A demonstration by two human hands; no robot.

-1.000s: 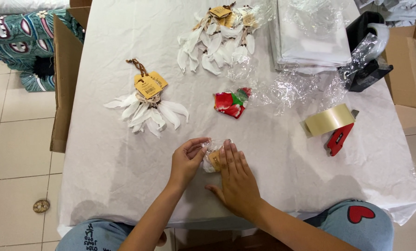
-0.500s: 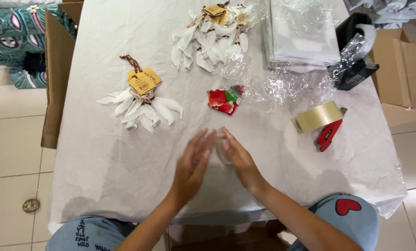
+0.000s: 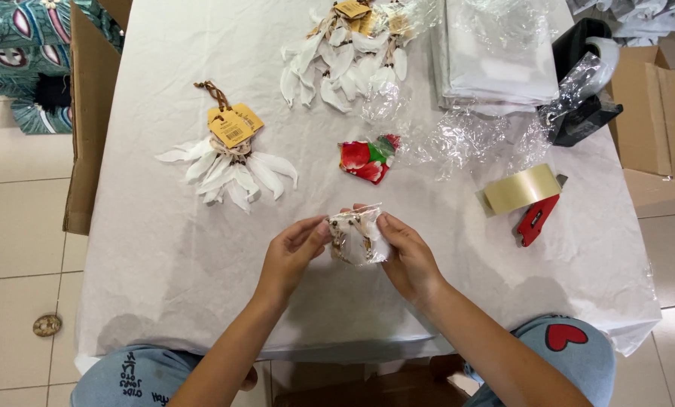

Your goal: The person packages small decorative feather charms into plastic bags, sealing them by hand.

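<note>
Pinched from both sides between left hand (image 3: 288,256) and right hand (image 3: 410,260): small clear plastic packet of white feathers and brown cord (image 3: 357,237), raised just above white cloth-covered table (image 3: 164,264); fingertips closed on packet's left and right edges, thumbs toward the near side; packet sitting between the two grips, roughly squarish, long axis hard to tell, crumpled top edge pointing away from the body. Lying farther off on the cloth: white feather ornament with yellow card tags (image 3: 228,162) to the left; red and green wrapper (image 3: 368,158) just beyond the packet; roll of tan packing tape on red dispenser (image 3: 524,197) to the right.
</note>
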